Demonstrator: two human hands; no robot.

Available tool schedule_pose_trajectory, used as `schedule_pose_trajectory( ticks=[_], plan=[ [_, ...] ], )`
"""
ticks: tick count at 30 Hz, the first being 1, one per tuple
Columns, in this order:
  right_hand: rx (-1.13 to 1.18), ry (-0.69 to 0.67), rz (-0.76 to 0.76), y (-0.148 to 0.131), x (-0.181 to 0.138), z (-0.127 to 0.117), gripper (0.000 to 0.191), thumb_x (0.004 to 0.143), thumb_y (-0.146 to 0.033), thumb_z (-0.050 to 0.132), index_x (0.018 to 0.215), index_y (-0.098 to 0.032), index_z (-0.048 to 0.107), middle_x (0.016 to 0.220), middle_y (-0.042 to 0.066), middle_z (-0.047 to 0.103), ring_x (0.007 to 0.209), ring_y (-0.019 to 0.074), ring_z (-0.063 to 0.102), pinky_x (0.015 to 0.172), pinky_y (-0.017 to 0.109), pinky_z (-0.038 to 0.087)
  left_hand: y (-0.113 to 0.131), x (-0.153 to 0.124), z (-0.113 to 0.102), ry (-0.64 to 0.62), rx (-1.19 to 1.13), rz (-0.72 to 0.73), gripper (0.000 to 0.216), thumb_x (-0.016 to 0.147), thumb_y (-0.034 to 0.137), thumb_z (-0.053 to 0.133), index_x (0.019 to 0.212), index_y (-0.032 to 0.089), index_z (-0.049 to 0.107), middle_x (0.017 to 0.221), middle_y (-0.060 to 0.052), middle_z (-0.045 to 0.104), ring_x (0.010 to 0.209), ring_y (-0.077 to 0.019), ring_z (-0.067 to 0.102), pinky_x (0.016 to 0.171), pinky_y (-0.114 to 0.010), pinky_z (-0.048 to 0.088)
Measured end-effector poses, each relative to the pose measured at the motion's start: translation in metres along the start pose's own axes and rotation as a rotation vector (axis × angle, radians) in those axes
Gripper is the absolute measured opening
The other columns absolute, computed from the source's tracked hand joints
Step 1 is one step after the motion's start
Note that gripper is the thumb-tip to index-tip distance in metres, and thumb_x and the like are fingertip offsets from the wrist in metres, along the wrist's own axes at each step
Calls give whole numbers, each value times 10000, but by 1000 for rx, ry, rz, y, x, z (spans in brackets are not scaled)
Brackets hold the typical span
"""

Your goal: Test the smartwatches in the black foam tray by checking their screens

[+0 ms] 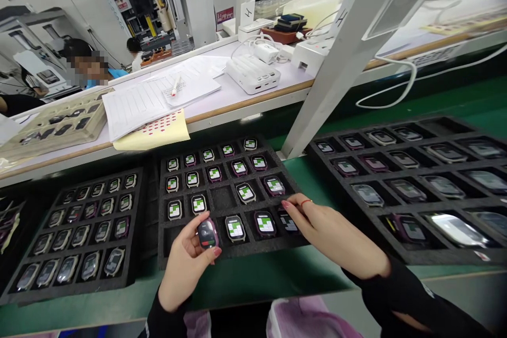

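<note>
While the left hand (184, 266) pinches a smartwatch (207, 234) over the near row of the foam tray (253, 247), apart from the right hand (332, 235) beside a neighbouring watch (287, 221), a slipped grip could drop it and scratch its screen.

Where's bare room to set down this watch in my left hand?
An empty foam slot lies among the watches of the middle tray, above the watch in the left hand. The green mat below that tray is free. Crowded: the tray's filled rows.
</note>
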State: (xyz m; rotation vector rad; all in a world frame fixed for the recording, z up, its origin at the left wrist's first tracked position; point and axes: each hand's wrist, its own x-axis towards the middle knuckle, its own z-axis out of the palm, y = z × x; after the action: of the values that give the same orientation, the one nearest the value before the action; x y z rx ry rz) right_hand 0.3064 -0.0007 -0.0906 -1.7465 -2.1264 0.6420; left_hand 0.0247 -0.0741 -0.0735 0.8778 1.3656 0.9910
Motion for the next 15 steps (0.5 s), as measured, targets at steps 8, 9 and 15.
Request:
schedule_pose_trajectory(
  ticks=[8, 9, 15],
  plan=[
    [44, -42, -7, 8, 0, 0, 243, 972, -353, 465, 788, -263, 596, 757, 57, 731, 762, 316, 736, 588, 333, 502, -1, 3, -2, 33, 77, 50, 594, 769, 276, 789, 1311, 213, 552, 1111, -71, 678, 884, -152, 643, 729, -245, 542],
    [50, -42, -6, 8, 0, 0, 243, 971, -359, 466, 795, -263, 603, 764, 56, 733, 762, 313, 737, 590, 331, 505, -1, 4, -2, 45, 78, 63, 580, 776, 279, 783, 1303, 215, 552, 1103, -67, 672, 871, -146, 638, 732, -244, 539],
    [201, -96, 69, 8, 3, -4, 289, 929, -443, 456, 810, -255, 639, 708, 47, 714, 587, 271, 695, 476, 325, 486, 2, 3, -4, 16, 61, 71, 645, 863, 342, 715, 1437, 265, 432, 1143, -61, 653, 877, -132, 612, 773, -245, 514]
  ],
)
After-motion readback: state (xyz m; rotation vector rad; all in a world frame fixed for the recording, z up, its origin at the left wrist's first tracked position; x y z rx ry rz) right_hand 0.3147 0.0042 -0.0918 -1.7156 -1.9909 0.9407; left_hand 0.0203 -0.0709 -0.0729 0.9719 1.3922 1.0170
